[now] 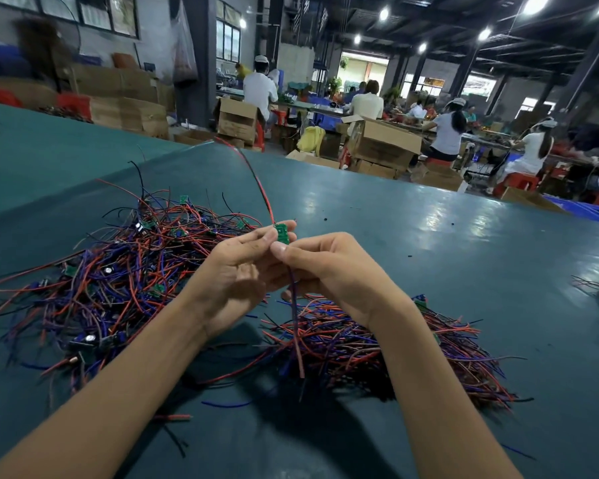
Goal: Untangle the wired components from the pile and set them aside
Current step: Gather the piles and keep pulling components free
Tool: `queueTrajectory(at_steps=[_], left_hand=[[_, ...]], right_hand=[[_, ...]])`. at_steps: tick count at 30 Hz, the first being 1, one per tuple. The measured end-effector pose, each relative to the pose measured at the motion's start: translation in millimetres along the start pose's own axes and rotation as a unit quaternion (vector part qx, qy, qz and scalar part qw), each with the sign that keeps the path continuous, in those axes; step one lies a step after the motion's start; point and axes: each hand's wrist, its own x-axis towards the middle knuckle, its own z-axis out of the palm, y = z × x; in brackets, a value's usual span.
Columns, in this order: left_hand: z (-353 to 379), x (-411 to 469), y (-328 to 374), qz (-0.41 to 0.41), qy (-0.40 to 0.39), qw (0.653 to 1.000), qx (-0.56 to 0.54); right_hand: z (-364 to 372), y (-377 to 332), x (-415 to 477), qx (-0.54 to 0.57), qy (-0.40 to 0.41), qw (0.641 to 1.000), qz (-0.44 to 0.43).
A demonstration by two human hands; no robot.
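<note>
The main risk here is a snag. The purple-and-red lead [295, 323] hangs straight down from the green board [282, 233], and its lower end dangles among the strands of the set-aside heap [377, 344], which lies below and to the right of the board. A quick sideways pull could hook those strands and drag them out of order. A second risk is at the joints: both leads leave the board at its edges, so tugging a wire rather than the board itself could strain the solder or tear a lead off. The red-and-black lead [256, 181] arcs up and away above the board, and its far end looks free. If it whips round, though, it could drop into the tangled pile [118, 271] to the left of the board and catch again. Both hands are raised off the table [429, 236] and meet at the board, with forearms angled inward. The left hand [242, 267] has its palm turned up and pinches the board between the thumb and the extended fingertips behind it. The right hand [329, 267] is curled, knuckles outward, and appears to pinch the hanging lead just beneath the board with the thumb pressed against its lower edge. The exact contact there is hidden by the fingers.
</note>
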Motion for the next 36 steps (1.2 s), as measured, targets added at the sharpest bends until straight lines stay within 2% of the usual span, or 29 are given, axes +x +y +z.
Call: queueTrajectory(at_steps=[4, 9, 14, 22, 26, 29, 32, 36], left_hand=[[-1.6, 2.8, 6.4, 0.015, 0.087, 0.995, -0.042], [-20.9, 6.5, 17.4, 0.043, 0.195, 0.977, -0.073], [-23.8, 12.2, 7.9, 0.048, 0.206, 0.971, -0.109], [-17.1, 7.3, 3.0, 0.159, 0.200, 0.965, 0.059], [-7.6, 5.6, 1.0, 0.168, 0.174, 0.969, 0.048], [-5.1, 5.5, -0.9, 0.149, 0.166, 0.975, 0.027], [-5.7, 5.7, -2.1, 0.122, 0.159, 0.980, 0.017], [-6.2, 5.4, -6.2, 0.108, 0.144, 0.984, 0.015]], right_hand=[[-0.5, -4.1, -7.3, -0.051, -0.078, 0.996, 0.015], [9.8, -10.0, -16.4, -0.132, -0.192, 0.971, 0.049], [16.8, -12.9, -22.2, -0.217, -0.273, 0.932, 0.096], [-36.7, -31.8, -41.4, -0.265, -0.151, 0.934, 0.185], [-57.4, -32.2, -52.5, -0.274, -0.134, 0.923, 0.237], [-62.3, -31.3, -54.6, -0.261, -0.120, 0.932, 0.220], [-59.3, -27.6, -47.8, -0.241, -0.093, 0.952, 0.166], [-45.1, -18.0, -30.5, -0.145, -0.035, 0.983, 0.109]])
